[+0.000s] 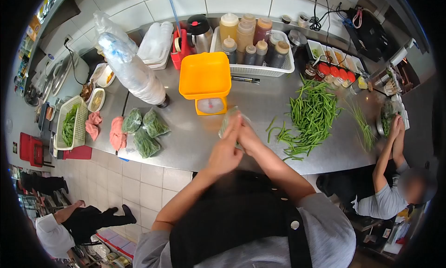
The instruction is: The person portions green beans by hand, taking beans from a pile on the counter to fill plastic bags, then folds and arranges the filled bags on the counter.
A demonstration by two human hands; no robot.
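My left hand [226, 149] and my right hand [249, 137] are close together over the steel table, just below a yellow kitchen scale [211, 105] with an orange tray on top. Between and behind my fingers is a clear plastic bag [226, 122], partly hidden and blurred. The fingers of both hands are pressed together around it, as far as shows. Right of my hands lies a large pile of green beans [313, 112], with loose ones at its left edge. Several filled bags of greens [147, 146] sit to the left.
A roll of plastic bags [132, 71] stands left of the scale. A white basket of sauce bottles [274, 71] is at the back. Pink cloths [118, 133] lie at left. A co-worker [385, 193] stands at the right end, another person [79, 221] lower left.
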